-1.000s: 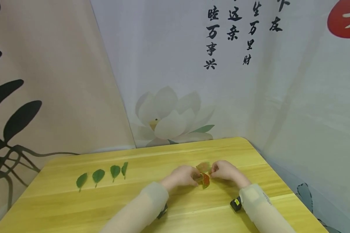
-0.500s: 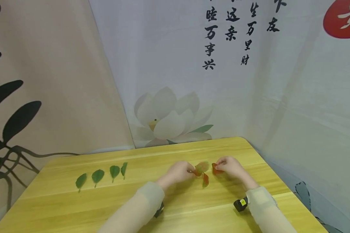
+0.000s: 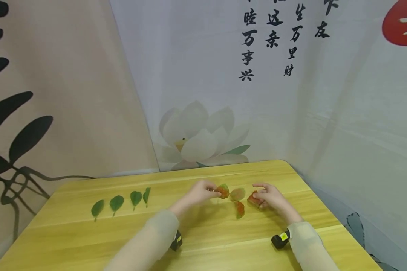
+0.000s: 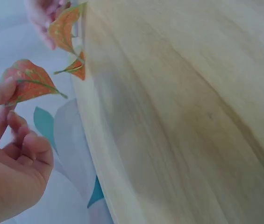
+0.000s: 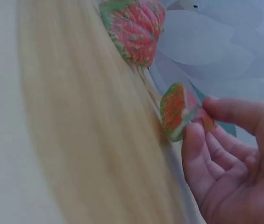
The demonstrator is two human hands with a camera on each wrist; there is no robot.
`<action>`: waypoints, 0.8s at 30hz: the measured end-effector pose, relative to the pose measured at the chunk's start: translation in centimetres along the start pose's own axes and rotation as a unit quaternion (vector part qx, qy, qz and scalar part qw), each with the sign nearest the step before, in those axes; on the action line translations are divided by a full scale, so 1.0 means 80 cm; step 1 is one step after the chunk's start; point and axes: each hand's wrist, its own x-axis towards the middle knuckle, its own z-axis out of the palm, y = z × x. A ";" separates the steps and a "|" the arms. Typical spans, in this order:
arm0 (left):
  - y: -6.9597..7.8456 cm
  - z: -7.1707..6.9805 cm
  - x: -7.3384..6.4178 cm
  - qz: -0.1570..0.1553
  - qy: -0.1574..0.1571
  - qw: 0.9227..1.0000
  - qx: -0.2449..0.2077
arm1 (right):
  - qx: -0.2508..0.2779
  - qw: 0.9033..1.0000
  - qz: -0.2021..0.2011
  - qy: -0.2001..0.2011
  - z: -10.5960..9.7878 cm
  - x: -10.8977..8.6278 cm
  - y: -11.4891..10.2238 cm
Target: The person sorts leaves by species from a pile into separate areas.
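In the head view my left hand (image 3: 201, 194) pinches a red-orange leaf (image 3: 223, 191) by its edge, above the table. The left wrist view shows that leaf (image 4: 31, 80) between thumb and fingertips, its stem free. My right hand (image 3: 272, 197) holds another red leaf (image 3: 254, 199) low over the table. In the right wrist view this leaf (image 5: 174, 112) looks folded or curled at the thumb and index finger, which partly cover it. Between the hands lie a paler red-green leaf (image 3: 237, 194) and a darker red leaf (image 3: 239, 209).
Several green leaves (image 3: 117, 203) lie in a row on the left of the wooden table (image 3: 88, 244). A printed cloth backdrop (image 3: 203, 67) hangs behind the table's far edge. A small black device (image 3: 280, 239) sits at the right wrist.
My left hand has moved left and away with its leaf, off the other leaves. My right hand first drew its leaf to the right; its index finger now stands straighter.
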 end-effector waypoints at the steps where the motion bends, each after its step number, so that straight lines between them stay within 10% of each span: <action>1: 0.000 -0.003 -0.002 -0.002 0.001 1.000 -0.008 | 0.010 1.000 0.002 -0.005 0.000 0.001 0.001; 24: -0.020 -0.063 -0.078 -0.027 0.004 0.990 -0.137 | 0.038 0.999 -0.008 -0.009 0.007 0.002 0.020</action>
